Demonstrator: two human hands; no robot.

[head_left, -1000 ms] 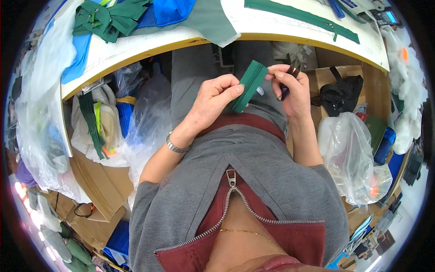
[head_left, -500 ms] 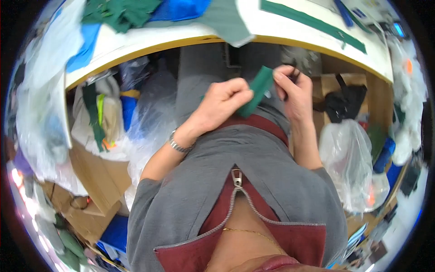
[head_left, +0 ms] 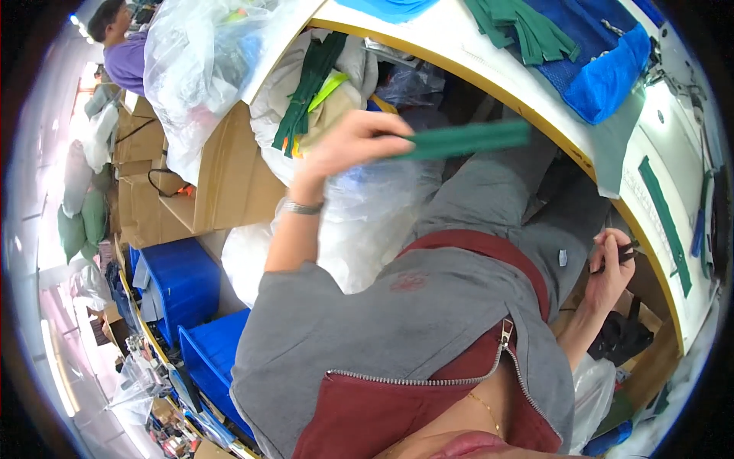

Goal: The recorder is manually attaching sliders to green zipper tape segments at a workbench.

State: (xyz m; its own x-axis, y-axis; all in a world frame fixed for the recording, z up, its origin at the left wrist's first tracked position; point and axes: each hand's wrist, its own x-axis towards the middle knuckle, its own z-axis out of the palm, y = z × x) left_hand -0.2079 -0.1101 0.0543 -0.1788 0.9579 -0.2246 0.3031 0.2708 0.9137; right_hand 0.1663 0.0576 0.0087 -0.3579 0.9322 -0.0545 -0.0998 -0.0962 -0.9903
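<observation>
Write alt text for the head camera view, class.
A person's left hand lifts a green fabric strip out to the side, while the right hand holds a small dark tool near the white worktable, with plastic bags below.

Green fabric strip (head_left: pixel 466 139); grey-maroon zip jacket (head_left: pixel 397 336); blue bins (head_left: pixel 183 283).

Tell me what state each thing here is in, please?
left hand: raised, shut on the green fabric strip
green fabric strip: held out flat, blurred
right hand: low, shut on small dark tool
small dark tool: pinched in fingers
grey jacket zipper: partly open
</observation>
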